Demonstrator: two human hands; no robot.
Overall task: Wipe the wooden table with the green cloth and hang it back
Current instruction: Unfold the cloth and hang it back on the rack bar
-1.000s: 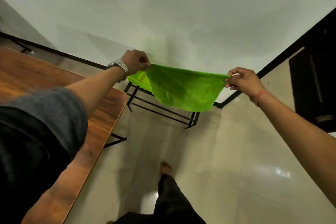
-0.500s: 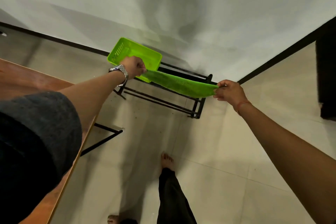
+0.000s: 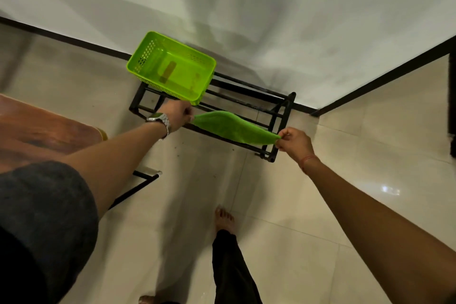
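Two hands: left hand (image 3: 178, 114) and right hand (image 3: 293, 141) pinch opposite ends of green cloth (image 3: 232, 127)
Purpose: stretched flat for draping over black rack (image 3: 283, 116) rail

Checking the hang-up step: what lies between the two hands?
In the head view, only the green cloth spans from left hand to right hand, over the black rack.

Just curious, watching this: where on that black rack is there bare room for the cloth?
Free: the rack bars right of the green basket, between both hands, under the green cloth. Crowded: the rack's left end, filled by the basket, with the left hand just before it.
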